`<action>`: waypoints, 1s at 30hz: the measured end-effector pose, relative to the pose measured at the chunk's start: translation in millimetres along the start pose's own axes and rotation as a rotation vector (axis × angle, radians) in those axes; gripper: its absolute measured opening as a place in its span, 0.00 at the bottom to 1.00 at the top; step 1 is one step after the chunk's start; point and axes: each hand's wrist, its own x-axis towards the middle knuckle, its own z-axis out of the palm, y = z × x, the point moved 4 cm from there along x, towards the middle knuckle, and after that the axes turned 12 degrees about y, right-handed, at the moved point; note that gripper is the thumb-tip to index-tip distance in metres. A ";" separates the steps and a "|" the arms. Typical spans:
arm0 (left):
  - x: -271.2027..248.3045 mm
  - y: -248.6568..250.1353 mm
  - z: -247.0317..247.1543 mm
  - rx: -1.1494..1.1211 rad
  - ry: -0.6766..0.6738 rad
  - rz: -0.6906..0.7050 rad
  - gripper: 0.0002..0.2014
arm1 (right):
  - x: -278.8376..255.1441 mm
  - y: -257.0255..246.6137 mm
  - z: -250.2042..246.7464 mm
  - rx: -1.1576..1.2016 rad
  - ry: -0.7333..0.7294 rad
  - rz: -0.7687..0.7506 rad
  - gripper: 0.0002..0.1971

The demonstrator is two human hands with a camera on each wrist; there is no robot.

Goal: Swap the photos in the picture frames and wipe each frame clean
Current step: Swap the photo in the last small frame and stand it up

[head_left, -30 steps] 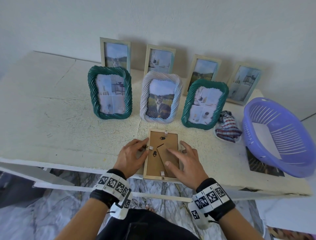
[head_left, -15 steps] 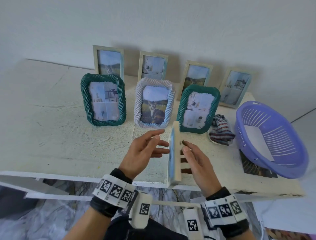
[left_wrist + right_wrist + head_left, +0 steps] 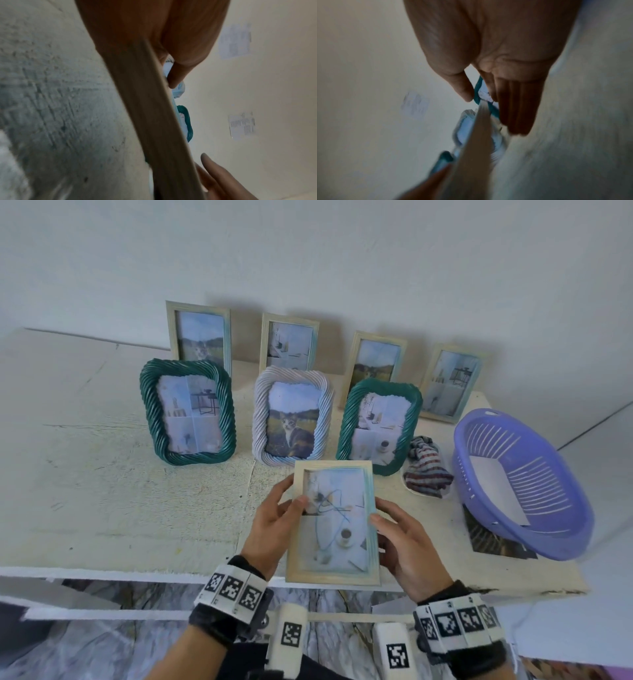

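From the head view I saw a pale wooden frame [image 3: 334,523] held face up above the near edge of the desk [image 3: 102,491], its photo side turned toward the camera. Its moulding was cream with a bluish tint along the right side, and the photo behind the glazing showed a pale interior scene with a small cup; thin blue lines reflected across it. The long axis ran from me toward the wall, so the frame stood in portrait sense, slightly rotated. The left hand [image 3: 274,529] gripped the left edge, thumb on the front and fingers behind. The right hand [image 3: 404,546] gripped the right edge in the same way, thumb on the front moulding. In the left wrist view the frame [image 3: 154,121] appeared edge-on as a brown strip; both wrist views were blurred.
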 end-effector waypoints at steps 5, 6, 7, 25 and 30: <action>5.5 3.9 -17.0 0.036 0.050 0.125 0.19 | 57.9 -41.3 -35.6 -0.888 0.370 -0.607 0.17; 5.5 4.3 -19.8 0.034 0.056 0.138 0.19 | 73.2 -50.8 -41.0 -0.993 0.435 -0.674 0.17; 5.4 4.6 -22.2 0.024 0.062 0.143 0.18 | 88.6 -57.6 -45.3 -1.098 0.474 -0.698 0.17; 5.0 9.0 -24.5 0.080 0.073 0.267 0.21 | 30.8 -52.0 -26.8 -0.895 0.439 -0.605 0.08; 2.9 14.8 -19.3 0.148 0.047 0.354 0.23 | -12.8 -29.4 53.3 -0.972 0.161 -0.913 0.11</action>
